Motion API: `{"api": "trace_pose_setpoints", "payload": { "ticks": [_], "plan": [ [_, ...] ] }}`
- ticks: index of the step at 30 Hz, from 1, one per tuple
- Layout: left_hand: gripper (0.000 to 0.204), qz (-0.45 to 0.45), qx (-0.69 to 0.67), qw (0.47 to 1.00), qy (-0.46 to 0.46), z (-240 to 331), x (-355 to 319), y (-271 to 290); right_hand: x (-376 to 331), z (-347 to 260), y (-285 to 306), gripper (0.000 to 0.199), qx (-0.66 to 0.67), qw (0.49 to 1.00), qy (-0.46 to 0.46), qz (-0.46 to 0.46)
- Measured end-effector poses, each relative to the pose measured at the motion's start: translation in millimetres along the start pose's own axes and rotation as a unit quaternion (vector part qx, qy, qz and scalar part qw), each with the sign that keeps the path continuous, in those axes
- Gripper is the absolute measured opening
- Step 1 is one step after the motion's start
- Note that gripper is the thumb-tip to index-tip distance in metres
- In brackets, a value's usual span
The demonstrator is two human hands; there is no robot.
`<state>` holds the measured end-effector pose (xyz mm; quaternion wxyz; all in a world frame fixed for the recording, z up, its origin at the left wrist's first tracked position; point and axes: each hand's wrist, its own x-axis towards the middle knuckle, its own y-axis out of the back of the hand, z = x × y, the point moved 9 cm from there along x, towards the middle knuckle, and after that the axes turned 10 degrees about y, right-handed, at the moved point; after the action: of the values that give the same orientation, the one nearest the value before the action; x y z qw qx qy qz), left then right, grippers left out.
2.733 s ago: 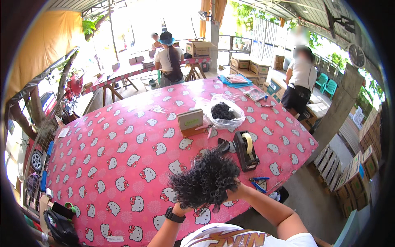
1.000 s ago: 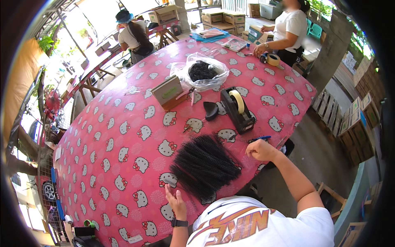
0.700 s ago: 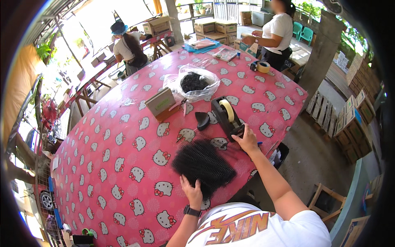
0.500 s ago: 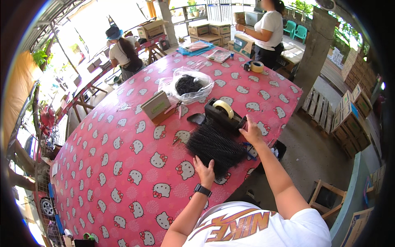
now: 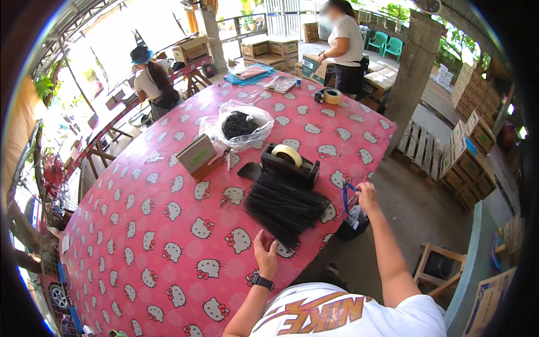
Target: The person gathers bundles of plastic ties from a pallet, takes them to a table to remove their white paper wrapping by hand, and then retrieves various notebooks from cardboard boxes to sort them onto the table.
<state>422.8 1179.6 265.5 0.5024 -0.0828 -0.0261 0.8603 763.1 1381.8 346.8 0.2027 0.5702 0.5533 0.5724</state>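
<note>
A bundle of black, bristly strips [image 5: 286, 205] lies on the pink cartoon-print tablecloth [image 5: 185, 258], in front of the tape dispenser [image 5: 289, 163] with its roll of pale tape. Close to the bundle's near-left edge, my left hand [image 5: 265, 254] has its fingers apart and holds nothing. Over the table's right edge, my right hand [image 5: 368, 197] is closed at a blue-handled tool [image 5: 346, 197], whose two blue arms spread apart. The tool's exact kind is too small to tell. A flat black piece [image 5: 249, 171] lies beside the dispenser's left end.
Beyond the bundle are a small upright box [image 5: 196, 156], pink-handled pliers [image 5: 228, 158] and a clear bag [image 5: 255, 133] of black material. A dark bin [image 5: 352, 226] stands below the right edge. Two people [image 5: 154, 84] [image 5: 343, 48] work farther off among cardboard boxes [image 5: 269, 50].
My right hand has left the tape dispenser and moved nearer, to the table's right edge, where the blue-handled tool has shifted with it. My left hand has come off the black strips.
</note>
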Motion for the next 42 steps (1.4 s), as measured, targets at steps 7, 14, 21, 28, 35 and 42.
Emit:
{"api": "trace_pose_setpoints", "payload": {
  "ticks": [7, 14, 21, 28, 35, 42],
  "plan": [
    [0.056, 0.016, 0.176, 0.982, -0.073, 16, 12, -14, 34, 7, -44, 0.017, 0.087, 0.996, -0.012, -0.017],
    [0.056, 0.017, 0.231, 0.97, -0.078, 38, 10, -2, 53, -7, -72, 0.026, 0.07, 0.995, -0.041, -0.059],
    [0.05, 0.048, 0.334, 0.924, -0.182, 52, -8, 5, 88, -10, -91, 0.03, 0.301, 0.948, -0.046, -0.098],
    [0.048, -0.021, 0.421, 0.873, -0.247, 62, 2, -20, 68, -64, -16, 0.021, 0.318, 0.94, -0.057, 0.108],
    [0.034, 0.136, 0.021, 0.99, -0.035, 84, -6, -30, -59, 53, 48, 0.011, 0.242, 0.945, -0.126, 0.179],
    [0.028, -0.143, 0.194, 0.939, -0.244, 173, -66, -279, -290, 282, 36, 0.01, 0.136, 0.898, -0.415, 0.042]
  ]
}}
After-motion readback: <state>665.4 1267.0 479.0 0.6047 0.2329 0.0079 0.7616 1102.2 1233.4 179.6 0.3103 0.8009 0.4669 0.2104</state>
